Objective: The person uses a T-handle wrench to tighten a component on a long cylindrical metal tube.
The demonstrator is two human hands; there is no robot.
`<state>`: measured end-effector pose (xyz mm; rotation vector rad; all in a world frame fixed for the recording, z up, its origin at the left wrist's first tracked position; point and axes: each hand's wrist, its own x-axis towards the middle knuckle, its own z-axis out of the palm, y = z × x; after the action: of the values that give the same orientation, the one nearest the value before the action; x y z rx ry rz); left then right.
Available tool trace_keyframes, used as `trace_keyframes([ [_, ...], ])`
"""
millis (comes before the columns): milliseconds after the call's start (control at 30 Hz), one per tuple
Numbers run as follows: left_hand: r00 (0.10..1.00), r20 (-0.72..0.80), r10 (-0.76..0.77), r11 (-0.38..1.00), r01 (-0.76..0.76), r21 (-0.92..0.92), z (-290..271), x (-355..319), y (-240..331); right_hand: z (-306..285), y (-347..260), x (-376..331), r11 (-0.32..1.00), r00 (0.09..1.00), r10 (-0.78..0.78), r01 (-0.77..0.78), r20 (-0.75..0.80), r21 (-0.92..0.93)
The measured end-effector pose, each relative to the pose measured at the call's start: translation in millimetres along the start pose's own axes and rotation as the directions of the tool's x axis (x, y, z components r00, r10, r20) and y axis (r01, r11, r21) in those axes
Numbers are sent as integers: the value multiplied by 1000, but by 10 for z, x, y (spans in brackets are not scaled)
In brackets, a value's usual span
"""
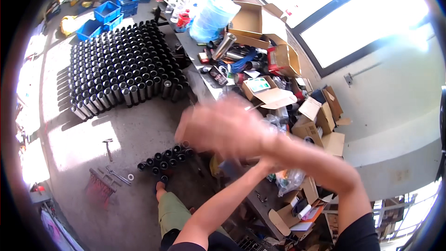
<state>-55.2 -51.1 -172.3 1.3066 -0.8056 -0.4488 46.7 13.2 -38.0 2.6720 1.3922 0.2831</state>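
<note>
My right hand [218, 125] is a motion-blurred smear in the middle of the view, over the edge of a cluttered workbench [200, 72]. Its forearm reaches in from the lower right. My left forearm rises from the lower edge and meets the right wrist, where my left hand [260, 163] is mostly hidden. The blur hides whether either hand holds anything. Just below the hands, a small cluster of dark metal tubes [165, 158] stands upright on the concrete floor beside my sandalled foot [160, 187].
A large block of upright metal tubes [121, 62] fills the floor at upper left, with blue crates [109, 11] behind it. A hammer [108, 146], wrenches [118, 175] and a red brush [98, 188] lie on the floor. The bench holds a water jug [211, 16] and open cardboard boxes [253, 21].
</note>
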Motion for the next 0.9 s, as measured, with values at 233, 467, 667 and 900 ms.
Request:
trace_keyframes([
  [233,992,-33,120,992,-119,48,13,-182,31,55,1547,-3725,640,640,768,-767,-25,51],
  [467,958,-269,97,976,-39,213,122,-296,-183,573,-910,-4694,94,102,962,-995,-253,-44],
  [667,866,-495,69,969,60,240,283,-384,-41,-251,-2863,-3403,-92,-69,993,-966,-101,-242],
  [900,831,-520,199,963,-68,259,288,-114,123,-898,-2216,-3701,-226,39,829,-889,558,399],
])
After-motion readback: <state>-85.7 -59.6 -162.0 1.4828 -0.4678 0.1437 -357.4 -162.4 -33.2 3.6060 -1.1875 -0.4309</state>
